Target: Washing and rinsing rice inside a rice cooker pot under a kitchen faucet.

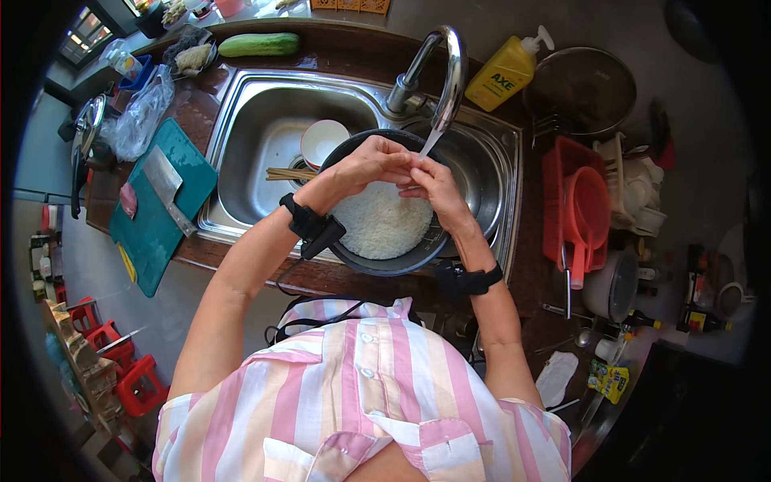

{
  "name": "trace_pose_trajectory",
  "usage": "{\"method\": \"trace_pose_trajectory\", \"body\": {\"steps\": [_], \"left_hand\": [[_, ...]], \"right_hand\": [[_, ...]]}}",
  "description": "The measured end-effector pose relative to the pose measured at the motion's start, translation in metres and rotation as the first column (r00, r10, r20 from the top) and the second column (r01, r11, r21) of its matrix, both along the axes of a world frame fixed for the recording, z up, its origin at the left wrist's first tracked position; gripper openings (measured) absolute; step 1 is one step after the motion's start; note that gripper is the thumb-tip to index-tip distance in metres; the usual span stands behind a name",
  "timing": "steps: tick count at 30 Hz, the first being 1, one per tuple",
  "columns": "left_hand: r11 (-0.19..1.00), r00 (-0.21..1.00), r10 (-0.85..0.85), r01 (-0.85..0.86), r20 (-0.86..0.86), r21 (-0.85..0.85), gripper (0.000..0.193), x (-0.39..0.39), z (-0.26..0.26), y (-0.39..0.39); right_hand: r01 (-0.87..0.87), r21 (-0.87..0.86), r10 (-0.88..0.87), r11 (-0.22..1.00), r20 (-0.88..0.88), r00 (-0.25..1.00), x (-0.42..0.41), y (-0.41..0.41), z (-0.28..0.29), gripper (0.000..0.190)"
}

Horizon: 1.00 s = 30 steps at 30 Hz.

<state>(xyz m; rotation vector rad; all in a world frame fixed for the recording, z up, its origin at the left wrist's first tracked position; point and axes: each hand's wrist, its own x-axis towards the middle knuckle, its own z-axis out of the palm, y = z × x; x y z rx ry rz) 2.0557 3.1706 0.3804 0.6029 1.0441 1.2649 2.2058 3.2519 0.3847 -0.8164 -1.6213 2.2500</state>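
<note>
My left hand and my right hand meet fingertip to fingertip over a dark inner cooking pot. Water runs from the curved chrome faucet onto the fingers. I see nothing held in either hand; their fingers are bent and a little apart. White rice covers the bottom of the pot, which rests across the front of the stainless-steel double sink. In the left basin, a white bowl with a red rim stands beside several wooden chopsticks. Part of the pot's rim is hidden behind my hands.
At left, a cleaver and a pink piece of meat lie on a green cutting board. A cucumber lies behind the sink. Detergent bottle, large lid and red strainer stand to the right.
</note>
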Motion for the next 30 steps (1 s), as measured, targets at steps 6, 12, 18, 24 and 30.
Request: {"method": "trace_pose_trajectory", "body": {"steps": [6,12,18,24,30], "left_hand": [[0.991,0.916,0.123,-0.137,-0.381,-0.009,0.014,0.004,0.001,0.005],[0.99,0.844,-0.019,-0.06,-0.537,-0.13,0.013,0.004,0.013,0.012],[0.994,0.792,0.081,-0.023,-0.605,0.102,0.014,0.002,-0.015,0.006],[0.996,0.893,0.089,-0.093,-0.441,0.011,0.014,0.0,0.021,-0.018],[0.931,0.399,0.34,-0.273,-0.852,0.243,0.031,-0.021,0.019,-0.066]], "right_hand": [[0.052,0.659,-0.168,0.75,0.114,0.979,-0.007,-0.005,0.01,0.018],[0.051,0.785,-0.247,0.617,0.132,0.96,-0.004,0.006,0.013,0.008],[0.029,0.819,-0.132,0.573,0.058,0.99,0.004,0.001,0.011,0.016],[-0.075,0.79,-0.066,0.609,0.144,0.987,0.011,-0.002,0.011,0.022],[-0.216,0.781,0.029,0.586,0.247,0.969,0.025,-0.001,0.016,0.026]]}}
